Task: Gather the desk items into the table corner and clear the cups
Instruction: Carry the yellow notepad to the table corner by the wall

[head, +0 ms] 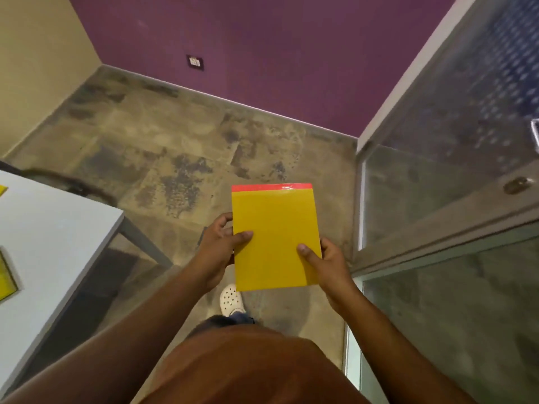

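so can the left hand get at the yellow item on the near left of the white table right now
Probably not as things stand. The left hand grips the yellow notepad together with the right hand, out over the floor. The yellow item lies well to the left on the white table; nothing blocks the way, but the hand is occupied.

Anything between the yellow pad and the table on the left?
Nothing visible. Both hands, left hand and right hand, grip the pad over bare floor; the table lies to its left, with only open floor between.
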Motion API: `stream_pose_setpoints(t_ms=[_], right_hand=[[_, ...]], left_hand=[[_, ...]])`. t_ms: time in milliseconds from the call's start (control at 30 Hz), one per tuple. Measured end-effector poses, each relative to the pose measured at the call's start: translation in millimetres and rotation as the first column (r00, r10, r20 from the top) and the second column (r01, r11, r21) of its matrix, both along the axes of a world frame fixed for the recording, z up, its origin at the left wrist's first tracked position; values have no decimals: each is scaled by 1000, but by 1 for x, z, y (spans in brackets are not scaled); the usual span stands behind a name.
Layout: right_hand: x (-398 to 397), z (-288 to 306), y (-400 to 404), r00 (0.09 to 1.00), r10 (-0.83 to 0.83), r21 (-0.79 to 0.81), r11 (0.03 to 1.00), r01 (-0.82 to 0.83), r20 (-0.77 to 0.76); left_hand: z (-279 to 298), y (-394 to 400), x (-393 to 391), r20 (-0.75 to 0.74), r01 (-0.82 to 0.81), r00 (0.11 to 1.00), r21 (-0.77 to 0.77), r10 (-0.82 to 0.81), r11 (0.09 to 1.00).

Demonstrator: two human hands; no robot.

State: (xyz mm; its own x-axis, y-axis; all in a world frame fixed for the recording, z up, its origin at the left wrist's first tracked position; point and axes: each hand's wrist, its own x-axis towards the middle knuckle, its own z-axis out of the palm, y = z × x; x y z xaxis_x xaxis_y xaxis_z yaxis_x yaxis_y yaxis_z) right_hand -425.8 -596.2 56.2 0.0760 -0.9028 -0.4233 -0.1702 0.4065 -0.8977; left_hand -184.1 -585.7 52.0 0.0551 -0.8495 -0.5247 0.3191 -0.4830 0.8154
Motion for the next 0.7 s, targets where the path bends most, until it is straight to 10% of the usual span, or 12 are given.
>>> stream_pose_setpoints(t_ms=[700], right_hand=[[247, -13, -435, 857, 485, -13, 871, -491, 175]], left_hand=[[16, -311, 212, 64, -549, 835, 22, 547, 836]])
